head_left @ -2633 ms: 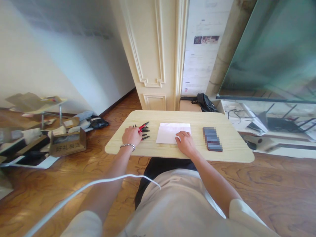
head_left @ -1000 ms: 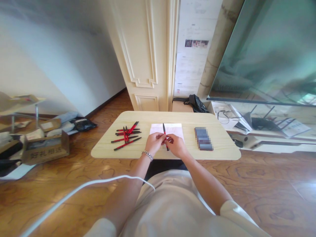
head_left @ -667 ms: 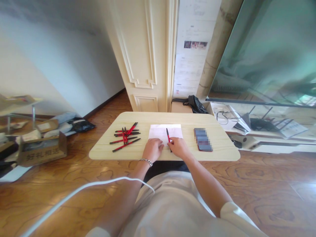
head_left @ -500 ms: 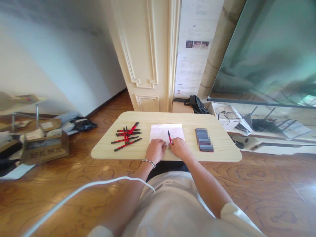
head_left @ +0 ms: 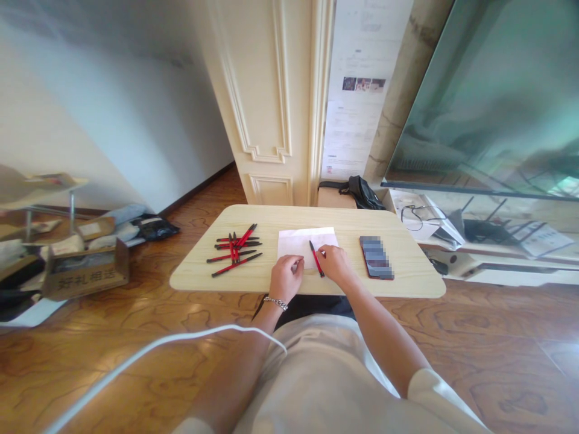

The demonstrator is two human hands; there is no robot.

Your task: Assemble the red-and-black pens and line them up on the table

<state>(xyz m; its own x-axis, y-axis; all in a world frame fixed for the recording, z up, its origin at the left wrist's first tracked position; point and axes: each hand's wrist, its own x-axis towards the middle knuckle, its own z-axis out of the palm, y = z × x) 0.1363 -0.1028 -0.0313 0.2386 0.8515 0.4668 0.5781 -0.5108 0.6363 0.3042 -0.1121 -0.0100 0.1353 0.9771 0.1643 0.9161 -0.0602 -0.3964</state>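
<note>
A red pen [head_left: 317,259] with black ends lies slantwise on a white sheet of paper [head_left: 294,241]. Close against the pen's right side is my right hand [head_left: 335,264], its thumb and fingers bent and slightly apart; the pen's full length shows. My left hand [head_left: 286,277] rests over the paper's lower left corner with fingers curled together. What its fingertips hold, if anything, is hidden. To the left, several red and black pens [head_left: 234,249] lie crossed in a loose pile.
A phone [head_left: 376,258] with a blurred screen lies on the right of the pale wooden table [head_left: 190,271]. A white cable [head_left: 181,335] runs past my left arm. Beyond the table are a cardboard box [head_left: 85,278], a black bag [head_left: 362,191] and a panelled door [head_left: 262,78].
My right hand has shifted slightly right and its fingers have loosened from around the pen, which now shows whole on the paper. The left hand stays nearly in place.
</note>
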